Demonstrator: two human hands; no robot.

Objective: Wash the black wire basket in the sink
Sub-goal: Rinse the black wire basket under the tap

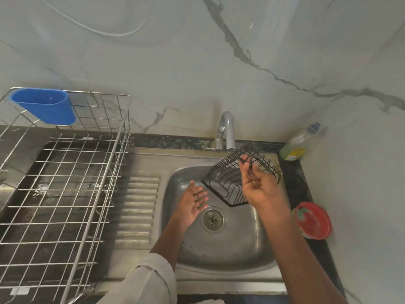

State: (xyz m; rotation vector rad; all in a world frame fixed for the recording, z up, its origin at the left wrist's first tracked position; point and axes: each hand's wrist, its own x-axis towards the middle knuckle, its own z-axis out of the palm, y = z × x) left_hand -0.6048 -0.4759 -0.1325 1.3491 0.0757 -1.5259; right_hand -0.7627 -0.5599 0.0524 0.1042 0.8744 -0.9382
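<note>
The black wire basket [228, 178] hangs tilted over the steel sink [230, 257], just below the chrome tap [225, 130]. My right hand [258, 185] holds it up, thumb and fingers pinching a wire of its upper rim. My left hand [194, 204] is palm up with straight fingers over the sink's left side, just left of the basket and not touching it. No water is seen running from the tap. The drain [213, 219] lies below both hands.
A steel wire dish rack [65, 172] with a blue plastic cup holder [46, 106] fills the counter to the left. A soap bottle [300, 143] stands at the back right corner. A red bowl [313, 220] sits right of the sink. The marble wall is close behind.
</note>
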